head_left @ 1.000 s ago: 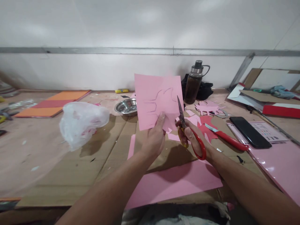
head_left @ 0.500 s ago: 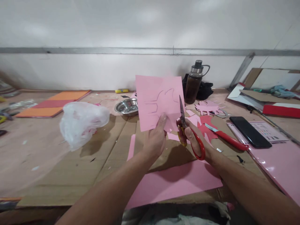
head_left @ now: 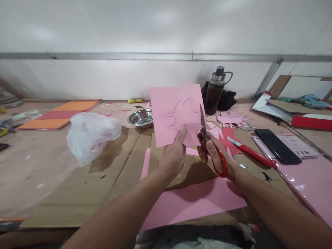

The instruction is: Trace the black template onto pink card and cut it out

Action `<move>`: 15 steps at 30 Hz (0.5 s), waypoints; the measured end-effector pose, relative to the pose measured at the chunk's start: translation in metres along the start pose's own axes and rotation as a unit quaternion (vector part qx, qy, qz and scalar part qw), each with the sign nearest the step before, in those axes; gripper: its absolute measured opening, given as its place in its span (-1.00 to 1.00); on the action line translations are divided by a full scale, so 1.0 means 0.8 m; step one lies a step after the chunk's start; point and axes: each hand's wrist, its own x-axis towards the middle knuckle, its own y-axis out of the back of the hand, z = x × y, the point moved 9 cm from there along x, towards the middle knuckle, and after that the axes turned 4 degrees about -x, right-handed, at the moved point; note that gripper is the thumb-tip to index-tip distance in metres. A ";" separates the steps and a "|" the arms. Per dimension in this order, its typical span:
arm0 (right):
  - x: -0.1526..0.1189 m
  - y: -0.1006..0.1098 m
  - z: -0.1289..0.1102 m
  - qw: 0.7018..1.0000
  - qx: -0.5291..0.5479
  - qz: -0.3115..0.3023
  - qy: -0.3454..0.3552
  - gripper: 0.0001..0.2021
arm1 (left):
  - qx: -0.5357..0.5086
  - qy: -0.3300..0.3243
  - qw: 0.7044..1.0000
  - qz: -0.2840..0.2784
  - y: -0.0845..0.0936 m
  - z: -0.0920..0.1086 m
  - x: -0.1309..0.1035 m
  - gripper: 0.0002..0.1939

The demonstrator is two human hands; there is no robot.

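- At the middle of a cluttered bench (head_left: 77, 180), we hold a pink paper sheet (head_left: 173, 110) upright in front of us, lifted clear of the surface.
- Our left hand (head_left: 172, 157) grips the sheet's lower edge, thumb pressed flat on its near face, fingers hidden behind it.
- An outline with several straight prongs on its left side is partly cut into the sheet; we cannot tell what it pictures.
- Our right hand (head_left: 214, 154) is closed through the red loops of a pair of scissors (head_left: 207, 141), just right of the left hand.
- The scissor blades point up and slightly away from us, their long axis close to vertical, running along the sheet's lower right edge and touching it. The blades look nearly closed.
- So the paper lies directly left of the blades, and the right hand is the nearer one to the cut line.
- On the bench under our arms lies a larger pink sheet (head_left: 197, 204).
- To the right rest a second red-handled pair of scissors (head_left: 250, 152), pink and red cut-outs (head_left: 230, 119) and a black phone (head_left: 277, 146).
- Farther back stand a dark water bottle (head_left: 215, 91) and a metal bowl (head_left: 140, 118); a crumpled plastic bag (head_left: 90, 135) sits to the left.
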 end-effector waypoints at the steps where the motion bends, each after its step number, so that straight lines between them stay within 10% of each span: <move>1: 0.000 0.001 -0.002 1.000 -0.004 0.001 0.004 -0.61 | -0.001 0.003 1.000 -0.003 -0.001 -0.002 0.001 -0.63; 15: -0.001 0.001 -0.010 1.000 0.007 0.017 -0.011 -0.63 | -0.019 -0.012 1.000 0.010 0.007 0.005 -0.001 -0.72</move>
